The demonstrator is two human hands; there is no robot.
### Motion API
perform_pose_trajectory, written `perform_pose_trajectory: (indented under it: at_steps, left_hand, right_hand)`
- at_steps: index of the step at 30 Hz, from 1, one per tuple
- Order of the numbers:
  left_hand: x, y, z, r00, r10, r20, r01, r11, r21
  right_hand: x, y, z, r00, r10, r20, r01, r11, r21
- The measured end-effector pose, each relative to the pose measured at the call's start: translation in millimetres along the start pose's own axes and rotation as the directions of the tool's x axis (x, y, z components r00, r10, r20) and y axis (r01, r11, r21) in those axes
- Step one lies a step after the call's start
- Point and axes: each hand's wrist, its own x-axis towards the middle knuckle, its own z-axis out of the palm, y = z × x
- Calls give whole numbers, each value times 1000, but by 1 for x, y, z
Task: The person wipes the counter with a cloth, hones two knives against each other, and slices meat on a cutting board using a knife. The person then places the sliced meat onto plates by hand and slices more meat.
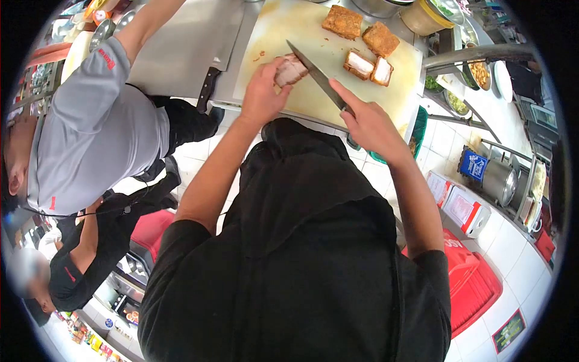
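My left hand (263, 93) grips a pale, brown-edged meat piece (291, 70) near the left part of a stained cutting board (271, 30). In my right hand (368, 120) is the handle of a long knife (318, 75), its tip pointing up and left and its blade beside the meat. My fingers partly cover the handle. Farther back on the board lie two browned crusty blocks (342, 22) (380, 40). Just in front of them are two smaller pieces with white cut faces (360, 64) (382, 71).
A cleaver with a black handle (208, 89) lies left of the board, its handle past the counter edge. A co-worker in a grey shirt (102, 139) stands at the left, another person in black behind. Bowls and a metal rail (476, 54) are at the right.
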Motion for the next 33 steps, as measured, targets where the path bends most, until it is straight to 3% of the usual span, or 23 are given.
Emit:
perform_pose_trajectory:
  at_steps: [8, 12, 16, 21, 24, 28, 31, 33]
  left_hand:
    - [13, -25, -23, 991, -63, 117, 46, 989, 141]
    - [13, -19, -31, 998, 57, 16, -59, 975, 215]
    - [19, -7, -27, 984, 157, -89, -144, 980, 137]
    - [53, 34, 41, 959, 234, 161, -245, 968, 54]
    - [79, 61, 81, 918, 269, 293, -302, 950, 75]
    - [105, 73, 124, 877, 244, 415, -344, 920, 187]
    - [118, 70, 133, 800, 168, 575, -379, 886, 268]
    - [116, 67, 128, 753, 203, 626, -437, 866, 244]
  right_hand:
    - [28, -14, 18, 1000, 2, -13, -3, 992, -124]
    - [-8, -8, -1, 986, 105, -129, -105, 994, 2]
    - [-63, 26, -11, 923, 255, -289, -203, 959, 196]
    - [-117, 43, -12, 826, 459, -326, -310, 855, 416]
    - [-132, 64, 10, 816, 424, -392, -235, 864, 446]
    - [-148, 62, 12, 812, 527, -252, -336, 774, 537]
    - [-159, 68, 17, 822, 502, -270, -293, 778, 555]
    - [-167, 75, 17, 831, 501, -240, -304, 772, 559]
